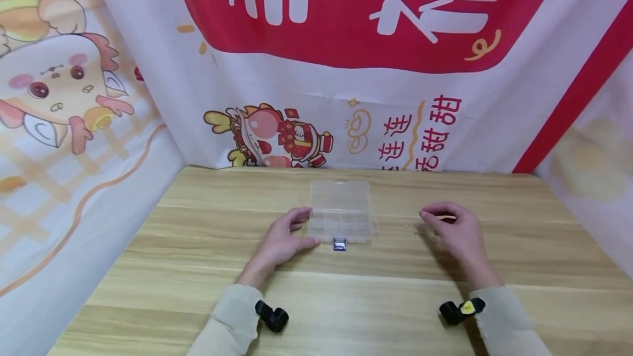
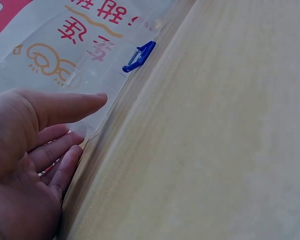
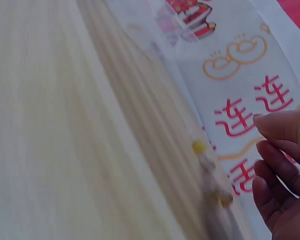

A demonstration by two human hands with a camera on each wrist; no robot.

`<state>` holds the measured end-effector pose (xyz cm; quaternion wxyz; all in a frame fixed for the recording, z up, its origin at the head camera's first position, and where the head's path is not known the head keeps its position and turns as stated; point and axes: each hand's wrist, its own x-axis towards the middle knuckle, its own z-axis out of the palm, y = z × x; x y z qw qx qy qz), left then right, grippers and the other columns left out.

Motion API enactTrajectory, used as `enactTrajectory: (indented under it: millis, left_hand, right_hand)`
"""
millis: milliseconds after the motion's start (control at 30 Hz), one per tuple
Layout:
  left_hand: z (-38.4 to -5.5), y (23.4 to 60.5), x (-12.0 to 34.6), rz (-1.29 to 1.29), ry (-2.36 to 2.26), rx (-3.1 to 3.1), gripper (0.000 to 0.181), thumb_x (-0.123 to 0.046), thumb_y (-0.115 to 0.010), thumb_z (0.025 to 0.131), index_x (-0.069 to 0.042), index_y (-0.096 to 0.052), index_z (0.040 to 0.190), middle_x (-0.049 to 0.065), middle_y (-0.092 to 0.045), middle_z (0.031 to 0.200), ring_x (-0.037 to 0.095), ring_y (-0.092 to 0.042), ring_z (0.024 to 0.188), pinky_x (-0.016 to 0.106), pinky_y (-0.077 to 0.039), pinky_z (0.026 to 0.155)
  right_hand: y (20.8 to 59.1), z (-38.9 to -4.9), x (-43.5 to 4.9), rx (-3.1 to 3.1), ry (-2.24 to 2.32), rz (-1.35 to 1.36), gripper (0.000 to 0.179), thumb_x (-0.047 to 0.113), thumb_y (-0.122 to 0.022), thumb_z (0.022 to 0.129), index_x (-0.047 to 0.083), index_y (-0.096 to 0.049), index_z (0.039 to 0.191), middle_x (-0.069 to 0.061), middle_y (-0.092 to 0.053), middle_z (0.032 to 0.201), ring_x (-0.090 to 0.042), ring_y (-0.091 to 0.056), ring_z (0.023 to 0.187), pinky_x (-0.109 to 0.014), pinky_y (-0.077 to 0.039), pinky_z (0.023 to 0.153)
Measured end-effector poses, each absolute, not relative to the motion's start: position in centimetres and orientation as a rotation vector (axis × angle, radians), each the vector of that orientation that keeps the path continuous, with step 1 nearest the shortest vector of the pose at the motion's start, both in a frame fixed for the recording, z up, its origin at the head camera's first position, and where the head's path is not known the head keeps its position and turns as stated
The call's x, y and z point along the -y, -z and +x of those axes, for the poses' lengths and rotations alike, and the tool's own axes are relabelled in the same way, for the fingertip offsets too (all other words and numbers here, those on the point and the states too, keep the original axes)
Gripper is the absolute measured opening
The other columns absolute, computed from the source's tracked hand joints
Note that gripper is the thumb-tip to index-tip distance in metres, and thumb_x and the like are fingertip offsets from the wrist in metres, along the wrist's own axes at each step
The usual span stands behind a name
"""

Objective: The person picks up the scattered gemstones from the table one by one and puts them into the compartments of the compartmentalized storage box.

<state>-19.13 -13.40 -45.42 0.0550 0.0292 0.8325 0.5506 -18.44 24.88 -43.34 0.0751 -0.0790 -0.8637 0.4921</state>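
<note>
A clear plastic box (image 1: 341,225) stands on the table with its lid (image 1: 340,195) raised at the back and a blue latch (image 1: 339,244) at its front. My left hand (image 1: 286,238) holds the box at its left side, thumb along the front edge and fingers toward the hinge. In the left wrist view the thumb (image 2: 72,107) overlaps the clear wall. My right hand (image 1: 457,229) hovers to the right of the box, thumb and forefinger close together, with nothing visible between them. Below it lie small pieces, including a yellow one (image 3: 199,146) and an amber one (image 3: 223,199).
The wood-grain table (image 1: 346,301) meets a printed white and red cloth (image 1: 316,87) at the back. Another printed cloth (image 1: 64,153) hangs along the left side. Tiny clear bits lie between the box and my right hand.
</note>
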Motion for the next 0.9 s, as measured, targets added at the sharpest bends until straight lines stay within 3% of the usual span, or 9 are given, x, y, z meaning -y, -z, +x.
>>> enactTrajectory:
  millis: [200, 433, 667, 900]
  left_hand:
    - [-19.2, 45.4, 13.1, 0.102, -1.67, -2.529, 0.077, -0.015, -0.093, 0.082, -0.021, -0.06, 0.152, 0.008, -0.063, 0.153, 0.037, -0.058, 0.143, 0.056, -0.044, 0.125]
    - [-19.3, 45.6, 12.9, 0.091, -1.671, -2.531, 0.076, -0.014, -0.093, 0.083, -0.021, -0.061, 0.151, 0.008, -0.064, 0.152, 0.035, -0.058, 0.141, 0.054, -0.044, 0.125]
    - [-19.2, 45.7, 13.0, 0.081, -1.658, -2.552, 0.075, -0.014, -0.092, 0.083, -0.02, -0.061, 0.151, 0.008, -0.064, 0.152, 0.035, -0.059, 0.141, 0.053, -0.044, 0.125]
    - [-19.2, 45.6, 13.2, 0.08, -1.658, -2.564, 0.074, -0.013, -0.092, 0.083, -0.019, -0.061, 0.151, 0.008, -0.065, 0.15, 0.034, -0.059, 0.14, 0.052, -0.045, 0.124]
  right_hand:
    - [43.7, -17.6, -27.4, 2.63, -1.425, -0.294, 0.047, 0.051, -0.076, 0.099, 0.013, -0.077, 0.126, 0.011, -0.073, 0.109, 0.0, -0.063, 0.095, -0.017, -0.055, 0.074]
    - [44.3, -17.2, -29.2, 2.694, -1.347, -0.314, 0.051, 0.053, -0.075, 0.099, 0.013, -0.076, 0.13, -0.004, -0.074, 0.125, 0.005, -0.059, 0.095, -0.012, -0.052, 0.076]
    - [44.9, -17.0, -30.1, 2.699, -1.287, -0.274, 0.046, 0.047, -0.078, 0.099, 0.011, -0.077, 0.127, 0.011, -0.074, 0.108, 0.01, -0.057, 0.09, -0.011, -0.051, 0.072]
    - [45.1, -17.2, -30.0, 2.724, -1.262, -0.247, 0.046, 0.049, -0.078, 0.097, 0.013, -0.079, 0.125, 0.005, -0.077, 0.114, 0.014, -0.054, 0.093, -0.01, -0.048, 0.076]
